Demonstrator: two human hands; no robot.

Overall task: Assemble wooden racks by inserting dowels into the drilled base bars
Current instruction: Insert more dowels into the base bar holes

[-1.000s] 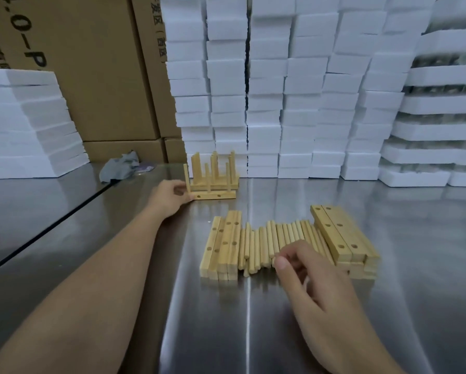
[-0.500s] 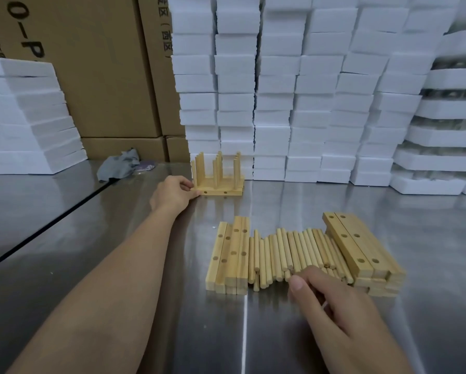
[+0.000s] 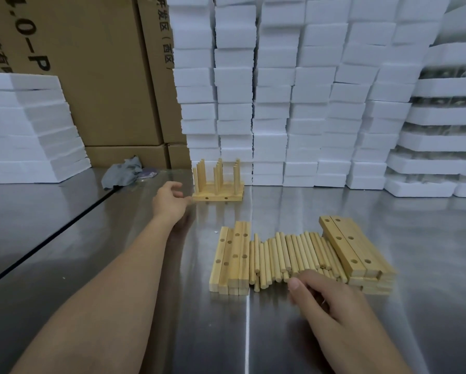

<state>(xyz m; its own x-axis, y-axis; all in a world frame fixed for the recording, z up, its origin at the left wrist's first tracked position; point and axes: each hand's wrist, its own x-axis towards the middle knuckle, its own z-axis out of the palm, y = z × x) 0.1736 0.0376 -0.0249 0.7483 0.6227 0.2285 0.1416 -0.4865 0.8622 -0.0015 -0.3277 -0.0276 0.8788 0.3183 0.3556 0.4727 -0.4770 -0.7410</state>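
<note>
An assembled wooden rack (image 3: 217, 196) with several upright dowels stands at the far side of the steel table (image 3: 428, 233), against the foam stacks. My left hand (image 3: 169, 202) is just left of its base, fingers relaxed, fingertips at or almost at the base's corner. Nearer to me lies a row of loose dowels (image 3: 288, 251). Drilled base bars (image 3: 233, 261) lie on its left and a second stack of drilled bars (image 3: 353, 248) on its right. My right hand (image 3: 331, 303) rests at the dowels' near ends, thumb touching them, fingers loosely curled. I see nothing held.
Tall stacks of white foam blocks (image 3: 280, 103) wall off the back and right. Cardboard boxes (image 3: 99, 76) and a lower foam stack (image 3: 29, 125) stand at the back left. A grey cloth (image 3: 124, 172) lies by the boxes. A dark seam (image 3: 51, 238) splits the table on the left.
The rack, tilted in my left hand a second ago, now stands flat by the foam, and that hand has loosened and drawn slightly back. My right hand stayed at the dowels.
</note>
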